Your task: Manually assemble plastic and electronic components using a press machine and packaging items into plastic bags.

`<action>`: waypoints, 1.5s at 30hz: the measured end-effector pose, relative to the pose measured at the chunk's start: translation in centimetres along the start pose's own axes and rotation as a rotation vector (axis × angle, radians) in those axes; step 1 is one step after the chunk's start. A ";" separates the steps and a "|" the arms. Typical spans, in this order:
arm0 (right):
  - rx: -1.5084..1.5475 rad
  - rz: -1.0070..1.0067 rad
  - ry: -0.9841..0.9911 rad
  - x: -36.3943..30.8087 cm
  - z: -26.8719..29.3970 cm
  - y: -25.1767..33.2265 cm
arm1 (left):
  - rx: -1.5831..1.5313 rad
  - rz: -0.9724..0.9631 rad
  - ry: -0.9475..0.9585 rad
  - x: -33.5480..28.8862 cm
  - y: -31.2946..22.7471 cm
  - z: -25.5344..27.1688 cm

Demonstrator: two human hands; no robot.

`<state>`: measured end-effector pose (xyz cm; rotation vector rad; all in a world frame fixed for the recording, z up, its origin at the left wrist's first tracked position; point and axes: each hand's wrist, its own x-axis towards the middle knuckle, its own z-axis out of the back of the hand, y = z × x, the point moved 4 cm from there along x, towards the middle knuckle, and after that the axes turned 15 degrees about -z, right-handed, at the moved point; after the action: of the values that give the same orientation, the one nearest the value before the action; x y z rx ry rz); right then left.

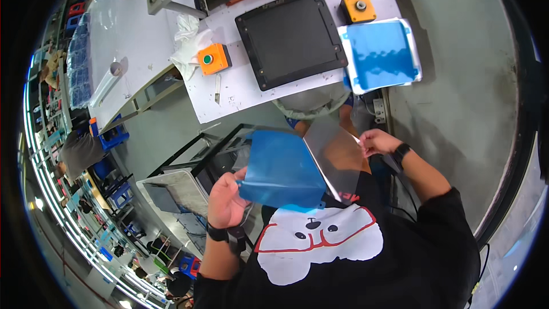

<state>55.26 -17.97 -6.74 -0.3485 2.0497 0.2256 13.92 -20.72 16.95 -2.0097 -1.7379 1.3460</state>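
Film (pixel 280 160), blue and see-through, hung before our chest, nearer to us than the desk (pixel 240 102); our left hand (pixel 226 200) pinched it near its lower left corner. Our right hand (pixel 376 142) gripped the right edge of a clear sheet (pixel 342 157) between thumb and fingers — the two met along a pale, slanting line, though we could not tell whether they were joined there. On the desk we had a black rectangular tray (pixel 289 40) — left of it, a green-buttoned orange box (pixel 215 60); right of it, a blue-topped pile (pixel 382 51).
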 end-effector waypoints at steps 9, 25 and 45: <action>-0.908 0.230 -0.509 23.4 4.9 11.6 | -0.020 -0.075 -0.045 0.9 -0.5 6.6; 0.162 0.129 0.092 10.5 -12.4 11.5 | -0.648 -0.130 0.254 8.3 -1.4 0.5; 0.338 0.602 0.289 -12.3 -10.5 33.3 | -0.523 -0.308 0.169 17.8 4.1 -5.3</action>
<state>40.93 12.04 9.58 0.4794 2.3850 0.1922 19.06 -4.58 8.32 -1.8901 -2.3684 0.6517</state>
